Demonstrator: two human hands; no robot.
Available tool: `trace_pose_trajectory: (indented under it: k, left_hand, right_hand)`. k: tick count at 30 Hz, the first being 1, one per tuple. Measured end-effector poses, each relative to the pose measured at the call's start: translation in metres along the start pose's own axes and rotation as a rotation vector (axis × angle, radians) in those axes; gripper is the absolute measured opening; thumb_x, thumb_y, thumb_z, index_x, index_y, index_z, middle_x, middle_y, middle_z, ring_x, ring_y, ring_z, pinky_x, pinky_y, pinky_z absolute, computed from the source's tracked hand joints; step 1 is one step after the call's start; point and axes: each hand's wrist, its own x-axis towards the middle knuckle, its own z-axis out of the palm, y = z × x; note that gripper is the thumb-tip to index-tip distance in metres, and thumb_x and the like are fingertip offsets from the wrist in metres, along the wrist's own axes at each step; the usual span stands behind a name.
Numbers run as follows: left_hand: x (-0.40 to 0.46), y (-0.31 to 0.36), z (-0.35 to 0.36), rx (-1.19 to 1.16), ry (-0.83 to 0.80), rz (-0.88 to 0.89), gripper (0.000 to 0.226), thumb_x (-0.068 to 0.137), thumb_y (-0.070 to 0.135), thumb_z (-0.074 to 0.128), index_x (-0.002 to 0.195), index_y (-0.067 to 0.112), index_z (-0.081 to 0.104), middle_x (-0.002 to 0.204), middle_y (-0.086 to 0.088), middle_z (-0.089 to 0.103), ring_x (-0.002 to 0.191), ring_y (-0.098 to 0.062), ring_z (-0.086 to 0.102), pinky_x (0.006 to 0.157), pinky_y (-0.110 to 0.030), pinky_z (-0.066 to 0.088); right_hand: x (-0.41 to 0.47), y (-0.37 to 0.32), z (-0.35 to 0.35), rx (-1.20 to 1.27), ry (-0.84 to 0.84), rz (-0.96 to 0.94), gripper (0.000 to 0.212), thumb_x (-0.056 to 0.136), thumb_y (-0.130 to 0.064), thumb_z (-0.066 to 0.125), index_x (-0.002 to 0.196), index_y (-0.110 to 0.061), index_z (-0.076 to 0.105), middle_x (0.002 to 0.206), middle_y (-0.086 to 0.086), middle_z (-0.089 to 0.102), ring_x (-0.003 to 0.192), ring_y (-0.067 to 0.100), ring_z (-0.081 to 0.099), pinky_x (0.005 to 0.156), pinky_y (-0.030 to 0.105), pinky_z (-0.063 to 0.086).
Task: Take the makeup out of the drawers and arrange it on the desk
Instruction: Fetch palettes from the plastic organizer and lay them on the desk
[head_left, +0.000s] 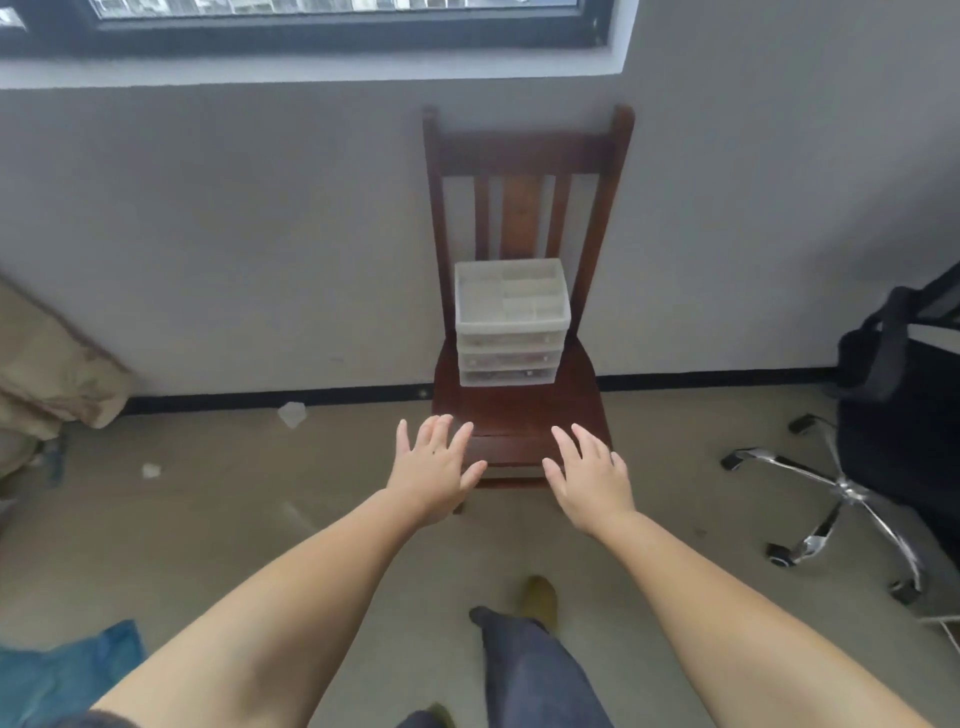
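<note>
Head view shows your left hand (435, 470) and right hand (589, 475) spread and holding nothing, short of the drawer unit (511, 322) at the back of the wooden chair (519, 410). It looks like light, slick, brittle plastic, so you'd best grip both side walls. An office chair (852, 488) stands well right; nothing blocks you.

text: none legible | labels: none | brands: none | numbers: none | signs: none
</note>
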Motion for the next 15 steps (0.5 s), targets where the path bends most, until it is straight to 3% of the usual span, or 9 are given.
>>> trace_pose_trajectory:
  k: [10,13,15]
  left_hand:
    - [0.223,-0.008,-0.003,-0.098,0.015,-0.048,0.064,0.097,0.039,0.038,0.151,0.019,0.009,0.158,-0.007,0.010,0.146,-0.021,0.005,0.116,-0.049,0.003]
    - [0.273,-0.017,0.010,-0.101,0.009,-0.028,0.068,0.095,0.030,0.040,0.151,0.018,0.004,0.159,-0.006,0.005,0.146,-0.021,0.001,0.117,-0.047,0.003]
    - [0.298,-0.025,0.022,-0.085,0.001,-0.015,0.069,0.095,0.026,0.039,0.151,0.018,0.000,0.159,-0.005,-0.002,0.147,-0.021,-0.003,0.117,-0.047,0.000]
  right_hand:
    - [0.227,0.012,0.021,0.278,-0.246,0.002,0.053,0.101,-0.042,0.029,0.149,-0.023,0.021,0.155,0.005,0.021,0.140,0.025,0.024,0.109,0.043,0.030]
    - [0.279,0.014,0.049,0.531,-0.304,0.145,0.051,0.101,-0.039,0.030,0.148,-0.021,0.023,0.152,0.008,0.029,0.137,0.027,0.031,0.109,0.040,0.031]
    - [0.309,0.009,0.067,0.787,-0.324,0.337,0.048,0.101,-0.034,0.031,0.147,-0.022,0.026,0.148,0.009,0.037,0.133,0.027,0.039,0.110,0.040,0.033]
